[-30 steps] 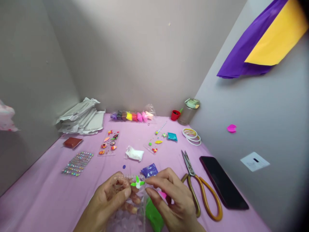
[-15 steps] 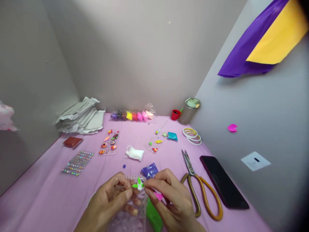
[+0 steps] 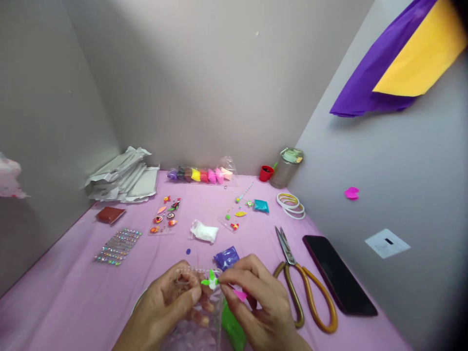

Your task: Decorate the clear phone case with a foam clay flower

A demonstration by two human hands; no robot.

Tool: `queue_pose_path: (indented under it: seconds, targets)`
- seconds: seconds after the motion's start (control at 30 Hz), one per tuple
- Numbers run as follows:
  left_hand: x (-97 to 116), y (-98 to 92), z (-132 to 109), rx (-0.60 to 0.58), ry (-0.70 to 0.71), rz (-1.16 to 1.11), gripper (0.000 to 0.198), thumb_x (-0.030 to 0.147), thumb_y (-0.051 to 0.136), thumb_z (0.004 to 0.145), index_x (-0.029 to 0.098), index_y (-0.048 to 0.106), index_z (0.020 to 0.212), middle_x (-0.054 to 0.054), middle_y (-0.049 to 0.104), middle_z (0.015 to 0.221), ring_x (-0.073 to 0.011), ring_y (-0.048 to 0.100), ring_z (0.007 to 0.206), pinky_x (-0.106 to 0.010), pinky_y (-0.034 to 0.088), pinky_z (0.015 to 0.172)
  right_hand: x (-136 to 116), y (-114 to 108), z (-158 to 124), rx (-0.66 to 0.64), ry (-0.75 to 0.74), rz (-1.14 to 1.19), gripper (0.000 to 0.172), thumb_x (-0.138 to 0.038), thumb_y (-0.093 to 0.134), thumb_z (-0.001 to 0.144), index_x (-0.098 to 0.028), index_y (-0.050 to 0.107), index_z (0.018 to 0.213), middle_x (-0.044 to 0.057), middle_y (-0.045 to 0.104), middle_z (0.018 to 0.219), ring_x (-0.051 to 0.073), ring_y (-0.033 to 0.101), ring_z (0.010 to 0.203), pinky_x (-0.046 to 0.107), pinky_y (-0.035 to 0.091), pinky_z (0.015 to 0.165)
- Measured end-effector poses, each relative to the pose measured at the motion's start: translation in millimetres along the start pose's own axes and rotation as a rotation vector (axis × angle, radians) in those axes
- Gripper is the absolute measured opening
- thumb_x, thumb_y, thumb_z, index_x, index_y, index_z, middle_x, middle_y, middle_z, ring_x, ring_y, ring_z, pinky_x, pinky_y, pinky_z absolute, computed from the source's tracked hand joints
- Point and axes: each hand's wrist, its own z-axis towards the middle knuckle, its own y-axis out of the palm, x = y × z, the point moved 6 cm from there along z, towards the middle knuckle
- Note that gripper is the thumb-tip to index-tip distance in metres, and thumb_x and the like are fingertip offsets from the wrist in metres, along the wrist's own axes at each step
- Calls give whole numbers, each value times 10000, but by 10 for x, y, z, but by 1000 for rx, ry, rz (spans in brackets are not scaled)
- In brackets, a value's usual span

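Green-and-white clay piece [image 3: 210,280] sits near the front edge of the pink bench [image 3: 69,258], between both hands; the left hand [image 3: 164,304] curls closed round a clear bubbled plastic bag [image 3: 199,331], its thumb raised toward the piece; the right hand [image 3: 258,302] is half closed, its fingertips [image 3: 224,287] pinching the piece, with a pink clay petal [image 3: 240,295] against its fingers; whether that petal is gripped cannot be told; a bag of green clay [image 3: 232,326] lies just under the right hand, and a bag of purple clay [image 3: 226,258] just beyond the piece; scissors [image 3: 287,251] and a phone [image 3: 338,275] lie toward the right edge; soft clay wants light fingertip pressure, since a firm squeeze would flatten its shape.
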Motion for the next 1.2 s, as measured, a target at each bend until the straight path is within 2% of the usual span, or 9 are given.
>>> queue_pose_path:
  seconds: [0.1,0.17,0.27,0.4,0.9,1.03,1.13,1.2]
  targets:
    - [3,-9,6,-3,4,15,317,439,839,728,192,643,699,-22,685,710,-192,664,692,-260,549,580,161,12,-19,6,297,161,138,-190,609,884,-217,657,1011,-6,546,791,126,485,641,233,353,532]
    - [0,-9,1,4,-9,26,322,449,836,726,194,642,697,-23,686,721,-197,664,697,-266,550,584,261,77,-53,-45,520,311,156,-276,601,881,-212,638,1018,-25,497,753,127,435,630,238,335,545]
    - [2,-1,-16,17,-9,58,326,469,823,732,199,643,696,-22,678,719,-205,657,715,-278,557,603,283,185,-66,-141,681,466,157,-330,599,843,-184,614,899,-41,436,690,127,383,627,242,310,559]
    - [5,9,-34,19,10,68,310,463,817,739,204,653,691,-7,661,701,-190,623,700,-278,560,610,244,231,-29,-154,707,507,167,-343,612,790,-187,554,779,-46,420,660,125,359,616,246,296,557]
    - [-6,7,-39,20,5,88,286,447,811,746,207,665,695,-7,655,696,-192,610,688,-287,556,612,244,248,-29,-143,663,487,200,-374,602,828,-195,536,769,-35,437,680,131,380,625,250,323,567]
    - [-3,3,-35,17,-3,72,299,453,806,752,204,650,693,-13,662,692,-188,612,683,-279,554,612,245,208,-51,-148,631,475,248,-432,598,875,-191,580,819,-25,470,702,136,420,639,246,348,575]
    - [21,-7,-25,29,1,52,302,445,815,746,203,646,684,-9,654,701,-184,628,678,-267,552,604,247,114,-42,-126,587,411,338,-471,461,982,-199,640,888,1,538,745,154,499,681,252,399,601]
    - [49,-15,-26,57,17,41,299,431,833,728,202,648,673,1,634,723,-186,640,696,-260,555,594,250,55,-26,-103,555,341,408,-451,383,1029,-201,653,854,8,557,750,155,529,700,251,422,625]
